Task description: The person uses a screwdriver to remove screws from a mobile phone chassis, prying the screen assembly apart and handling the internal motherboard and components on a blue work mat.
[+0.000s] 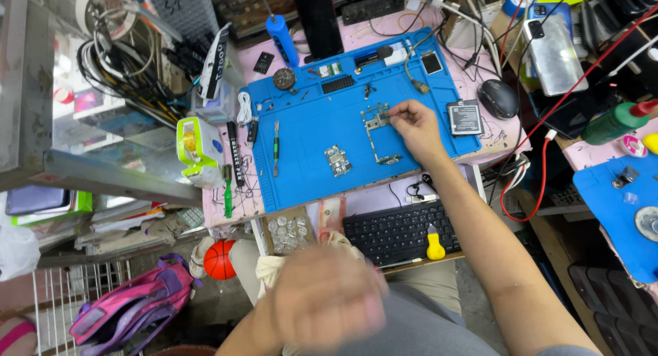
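right fingers: fingertips (394, 110) pinched together on the top edge of the circuit board (376, 120); thumb and forefinger closed on it, other fingers curled loose
right hand: right hand (417, 126) rests over the right part of the blue work mat (308, 133), forearm running down to the lower right
left fingers: motion-blurred, cannot tell how far open or if they hold anything
left hand: left hand (325, 298) low in front of the lap, off the mat, well apart from the board
circuit board: thin l-shaped phone board, lies flat on the mat right of centre, long leg reaching down to a small connector end
small module: small module (338, 160) on the mat left of the board, apart from it
tools: green-handled screwdriver (276, 149) upright along the mat's left part; green brush (227, 190) off the mat's left edge
battery: black phone battery (465, 116) at the mat's right edge, just beside the right hand
mouse: black mouse (498, 98) right of the mat
keyboard: black keyboard (401, 230) below the mat, yellow-handled tool (435, 247) on it
phone: silver phone (554, 53) face-down at upper right
floor: orange ball (219, 259) and pink backpack (130, 308) at lower left
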